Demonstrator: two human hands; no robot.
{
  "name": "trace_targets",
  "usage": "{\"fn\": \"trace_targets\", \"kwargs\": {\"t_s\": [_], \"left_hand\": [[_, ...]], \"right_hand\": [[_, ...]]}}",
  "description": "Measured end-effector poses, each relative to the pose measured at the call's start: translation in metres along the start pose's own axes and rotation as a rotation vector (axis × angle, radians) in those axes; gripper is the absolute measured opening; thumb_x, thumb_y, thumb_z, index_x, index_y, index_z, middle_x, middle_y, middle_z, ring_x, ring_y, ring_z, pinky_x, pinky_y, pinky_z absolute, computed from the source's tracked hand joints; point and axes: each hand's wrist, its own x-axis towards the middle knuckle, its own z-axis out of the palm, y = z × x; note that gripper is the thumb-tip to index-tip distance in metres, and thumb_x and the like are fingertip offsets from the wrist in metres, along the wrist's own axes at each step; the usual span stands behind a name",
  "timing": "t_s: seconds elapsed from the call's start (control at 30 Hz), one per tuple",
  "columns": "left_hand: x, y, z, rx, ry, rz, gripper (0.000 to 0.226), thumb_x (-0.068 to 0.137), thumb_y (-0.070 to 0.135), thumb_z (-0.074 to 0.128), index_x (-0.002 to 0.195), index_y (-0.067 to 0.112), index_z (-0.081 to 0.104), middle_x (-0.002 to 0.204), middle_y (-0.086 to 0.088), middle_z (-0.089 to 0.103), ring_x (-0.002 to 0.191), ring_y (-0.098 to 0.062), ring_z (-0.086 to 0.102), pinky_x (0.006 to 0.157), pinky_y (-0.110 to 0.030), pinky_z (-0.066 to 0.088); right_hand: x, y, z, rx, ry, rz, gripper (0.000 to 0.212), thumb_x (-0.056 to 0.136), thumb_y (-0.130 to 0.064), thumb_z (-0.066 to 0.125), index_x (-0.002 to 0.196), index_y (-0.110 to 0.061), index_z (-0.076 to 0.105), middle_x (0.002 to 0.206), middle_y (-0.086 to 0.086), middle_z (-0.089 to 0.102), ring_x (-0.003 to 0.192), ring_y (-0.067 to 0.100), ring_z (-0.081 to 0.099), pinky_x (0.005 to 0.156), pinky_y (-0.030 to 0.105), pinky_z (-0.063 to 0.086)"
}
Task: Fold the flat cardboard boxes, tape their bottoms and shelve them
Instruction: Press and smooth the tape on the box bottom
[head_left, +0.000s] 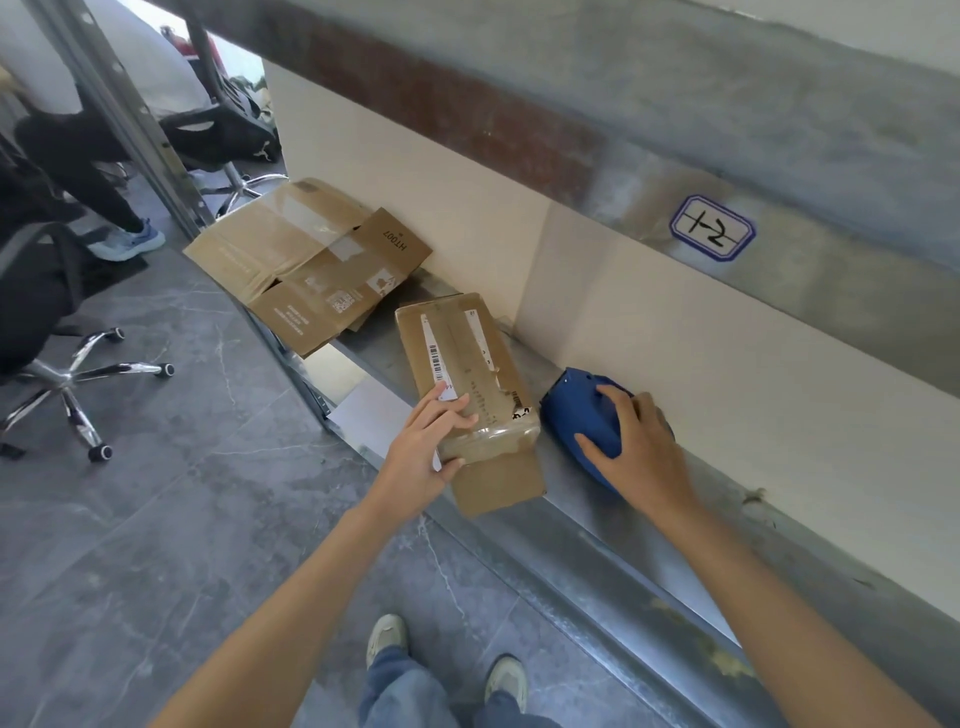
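Gripping near end of taped box (467, 374) with left hand (423, 457) at front edge of shelf (623, 561) — fingers over top, thumb round end. Clasping blue tape dispenser (582, 415) with right hand (644, 452) — just beside box. Flat cardboard (306, 260) at shelf's far end.

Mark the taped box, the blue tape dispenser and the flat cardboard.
taped box (467, 358), head view, top face.
blue tape dispenser (574, 413), head view, blue shell.
flat cardboard (306, 260), head view, middle panel.
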Motion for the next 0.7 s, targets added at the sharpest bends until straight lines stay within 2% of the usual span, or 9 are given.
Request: {"fn": "trace_targets", "kwargs": {"t_s": [0.1, 0.17, 0.23, 0.33, 0.4, 0.47, 0.57, 0.7], "left_hand": [[0.000, 0.000, 0.000, -0.017, 0.003, 0.004, 0.049, 0.076, 0.006, 0.083, 0.119, 0.017, 0.064, 0.144, 0.010, 0.051, 0.150, -0.007, 0.020, 0.117, -0.017, 0.021], [0.000, 0.002, -0.001, -0.038, 0.011, 0.003, 0.048, 0.075, 0.015, 0.085, 0.119, 0.018, 0.065, 0.144, 0.010, 0.052, 0.149, -0.006, 0.020, 0.116, -0.013, 0.019], [0.001, 0.004, -0.002, -0.055, 0.021, -0.001, 0.048, 0.075, 0.027, 0.085, 0.119, 0.018, 0.066, 0.143, 0.012, 0.052, 0.149, -0.005, 0.021, 0.116, -0.011, 0.019], [0.001, 0.005, -0.002, -0.084, 0.038, -0.007, 0.047, 0.078, 0.046, 0.075, 0.116, 0.019, 0.068, 0.141, 0.015, 0.052, 0.148, -0.005, 0.025, 0.116, -0.012, 0.021], [0.001, 0.004, -0.001, -0.090, 0.051, -0.011, 0.041, 0.082, 0.045, 0.070, 0.114, 0.018, 0.069, 0.140, 0.015, 0.053, 0.147, -0.005, 0.027, 0.116, -0.015, 0.024], [0.001, 0.002, 0.002, -0.093, 0.072, -0.014, 0.034, 0.085, 0.036, 0.072, 0.113, 0.018, 0.070, 0.138, 0.013, 0.055, 0.147, -0.006, 0.029, 0.117, -0.019, 0.026], [0.000, -0.001, 0.005, -0.097, 0.090, -0.010, 0.031, 0.085, 0.027, 0.075, 0.114, 0.016, 0.070, 0.137, 0.013, 0.056, 0.146, -0.008, 0.031, 0.116, -0.019, 0.028], [0.001, -0.003, 0.008, -0.080, 0.096, 0.005, 0.030, 0.086, 0.023, 0.076, 0.114, 0.015, 0.070, 0.136, 0.011, 0.057, 0.145, -0.011, 0.033, 0.116, -0.023, 0.032]], "right_hand": [[0.005, -0.003, -0.008, -0.128, 0.110, -0.070, 0.063, 0.078, -0.046, 0.075, 0.131, -0.019, 0.054, 0.105, 0.004, 0.051, 0.090, 0.029, 0.053, 0.066, 0.038, 0.049], [0.010, -0.013, -0.015, -0.162, 0.147, -0.184, 0.063, 0.078, -0.047, 0.076, 0.131, -0.021, 0.055, 0.110, 0.003, 0.053, 0.095, 0.027, 0.053, 0.073, 0.040, 0.049], [0.016, -0.030, -0.019, -0.155, 0.084, -0.356, 0.064, 0.079, -0.049, 0.074, 0.134, -0.023, 0.052, 0.122, 0.002, 0.053, 0.107, 0.025, 0.051, 0.085, 0.040, 0.048], [0.025, -0.057, -0.013, -0.082, -0.130, -0.533, 0.070, 0.082, -0.052, 0.071, 0.143, -0.027, 0.047, 0.135, -0.002, 0.050, 0.124, 0.020, 0.044, 0.100, 0.039, 0.039], [0.030, -0.068, -0.003, -0.042, -0.222, -0.542, 0.071, 0.081, -0.054, 0.071, 0.143, -0.029, 0.050, 0.139, -0.004, 0.050, 0.129, 0.018, 0.041, 0.106, 0.038, 0.032], [0.033, -0.072, 0.007, 0.029, -0.247, -0.490, 0.065, 0.079, -0.054, 0.072, 0.138, -0.030, 0.057, 0.137, -0.006, 0.053, 0.129, 0.018, 0.042, 0.108, 0.039, 0.031], [0.033, -0.070, 0.017, 0.111, -0.162, -0.450, 0.051, 0.078, -0.045, 0.077, 0.125, -0.029, 0.068, 0.124, -0.007, 0.060, 0.120, 0.018, 0.047, 0.103, 0.041, 0.037], [0.032, -0.069, 0.023, 0.103, -0.114, -0.458, 0.046, 0.078, -0.039, 0.079, 0.121, -0.026, 0.070, 0.116, -0.006, 0.063, 0.113, 0.018, 0.050, 0.096, 0.041, 0.041]]}}
